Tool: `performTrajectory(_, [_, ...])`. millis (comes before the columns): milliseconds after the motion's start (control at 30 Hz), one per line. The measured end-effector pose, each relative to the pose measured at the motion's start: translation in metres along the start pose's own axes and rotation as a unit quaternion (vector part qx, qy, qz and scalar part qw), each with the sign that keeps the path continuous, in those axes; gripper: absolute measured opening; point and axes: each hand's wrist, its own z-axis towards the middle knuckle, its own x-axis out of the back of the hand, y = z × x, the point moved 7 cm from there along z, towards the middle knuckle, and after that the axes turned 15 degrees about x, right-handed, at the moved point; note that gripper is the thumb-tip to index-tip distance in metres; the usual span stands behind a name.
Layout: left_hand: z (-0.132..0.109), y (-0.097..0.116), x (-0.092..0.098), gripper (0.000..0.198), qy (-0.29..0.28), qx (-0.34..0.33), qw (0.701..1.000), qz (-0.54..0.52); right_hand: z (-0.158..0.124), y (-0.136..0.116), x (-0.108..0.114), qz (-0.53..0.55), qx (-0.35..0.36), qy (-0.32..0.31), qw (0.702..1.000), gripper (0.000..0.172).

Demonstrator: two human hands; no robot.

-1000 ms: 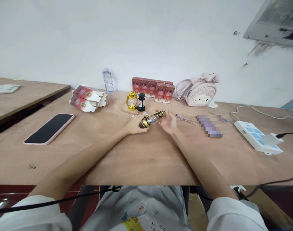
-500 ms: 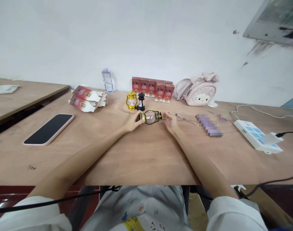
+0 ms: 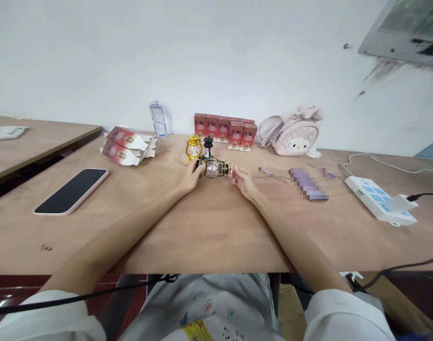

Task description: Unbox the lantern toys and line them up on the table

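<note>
Both my arms reach out over the wooden table. My left hand grips the base end of a small bronze toy lantern with a clear globe, held on its side just above the table. My right hand pinches the lantern's thin top end, fingers closed on it. Just behind stand a small gold lantern and a small black lantern, both upright.
A row of red boxes, a water bottle and a pink bag line the wall. Opened red boxes and a phone lie left. A screwdriver, a blurred purple item and a power strip lie right.
Both hands carried the bronze lantern away from me toward the two standing lanterns. It turned from tilted to level.
</note>
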Motion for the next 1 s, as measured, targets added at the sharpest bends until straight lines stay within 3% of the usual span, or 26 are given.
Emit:
performTrajectory(300, [0.001,0.003,0.004,0.025,0.045,-0.069,0.994,0.078,-0.002,0.001,-0.003,-0.035,0.007,-0.018,0.999,0.044])
performTrajectory(600, [-0.013,0.02,-0.001,0.025,0.07,-0.136,0.97,0.186,-0.003,0.0,-0.006,-0.015,-0.004,-0.037,0.999,0.045])
performTrajectory(767, [-0.02,0.028,-0.002,0.023,0.073,-0.137,0.964,0.218,-0.001,0.004,-0.004,-0.034,-0.002,-0.023,0.999,0.042])
performTrajectory(1000, [-0.028,0.032,-0.007,0.031,0.059,-0.157,0.943,0.286,-0.002,0.004,-0.006,-0.041,-0.002,-0.053,0.998,0.044])
